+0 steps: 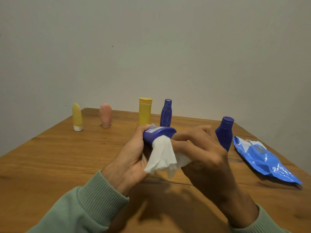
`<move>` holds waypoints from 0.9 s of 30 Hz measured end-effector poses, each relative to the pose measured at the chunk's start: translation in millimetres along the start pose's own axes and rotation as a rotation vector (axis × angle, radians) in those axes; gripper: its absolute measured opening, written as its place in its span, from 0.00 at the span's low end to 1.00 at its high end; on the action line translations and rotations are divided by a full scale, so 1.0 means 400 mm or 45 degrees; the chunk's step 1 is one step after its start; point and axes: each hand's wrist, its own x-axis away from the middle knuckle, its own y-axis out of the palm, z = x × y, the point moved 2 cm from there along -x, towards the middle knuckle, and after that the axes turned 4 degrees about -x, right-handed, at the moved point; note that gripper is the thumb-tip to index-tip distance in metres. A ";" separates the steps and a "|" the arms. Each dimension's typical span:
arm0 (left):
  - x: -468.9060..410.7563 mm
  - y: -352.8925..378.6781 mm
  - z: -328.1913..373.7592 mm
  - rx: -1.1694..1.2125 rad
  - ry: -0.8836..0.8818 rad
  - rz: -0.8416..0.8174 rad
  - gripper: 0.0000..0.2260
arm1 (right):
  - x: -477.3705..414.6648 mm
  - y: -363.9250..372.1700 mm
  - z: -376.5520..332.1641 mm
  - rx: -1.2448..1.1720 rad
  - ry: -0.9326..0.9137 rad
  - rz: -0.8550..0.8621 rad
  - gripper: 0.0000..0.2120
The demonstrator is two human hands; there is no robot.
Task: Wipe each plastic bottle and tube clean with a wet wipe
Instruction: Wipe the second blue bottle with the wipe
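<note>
Bottles (165,113) behind, pack (262,158) beside left fingers (142,132) gripping purple bottle (159,133), right fingers (190,133) clutching wipe (163,155)

Soft, rather dim warm light is falling from above and beyond the hands, so the left hand (133,158) and right hand (207,158) are casting one broad dark shadow on the table (50,157), beneath them and on their near side. Small white glints are flaring on the blue wipes pack (269,158), right of the right hand. The yellow tube (77,117), far left of the left hand, is looking soft and smeared. The table's edges are splaying outward, and the wall (151,39) is darkening toward the corners.
</note>
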 end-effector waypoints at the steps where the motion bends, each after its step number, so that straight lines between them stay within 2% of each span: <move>1: -0.002 -0.004 0.004 -0.001 0.037 -0.014 0.13 | -0.001 -0.004 0.012 0.006 0.026 -0.016 0.12; 4: -0.001 -0.002 0.015 -0.074 0.158 -0.018 0.10 | 0.003 -0.016 0.056 -0.051 0.189 -0.027 0.11; 8: -0.001 0.006 0.007 -0.092 0.204 0.000 0.08 | 0.001 -0.031 0.088 -0.315 0.460 0.071 0.12; 10: -0.007 0.006 -0.004 -0.058 0.153 0.008 0.10 | -0.003 -0.025 0.072 -0.433 0.450 0.059 0.11; 13: -0.015 -0.002 -0.014 0.030 0.040 0.003 0.14 | 0.000 -0.003 0.032 -0.574 0.378 -0.091 0.13; 16: -0.018 -0.004 -0.016 0.026 0.020 0.005 0.14 | 0.009 0.007 0.028 -0.466 0.308 -0.124 0.13; 19: -0.021 -0.008 -0.009 0.002 0.090 0.053 0.13 | 0.011 0.001 0.055 -0.387 0.404 -0.012 0.14; 22: -0.023 -0.006 -0.010 0.019 0.111 0.087 0.11 | 0.009 0.001 0.047 -0.463 0.422 -0.078 0.14; 25: -0.020 -0.005 -0.017 0.038 0.022 0.042 0.14 | 0.006 0.009 0.018 -0.513 0.345 -0.198 0.15; 27: -0.021 -0.008 -0.015 0.035 0.023 0.050 0.18 | 0.002 0.010 0.025 -0.518 0.336 -0.152 0.15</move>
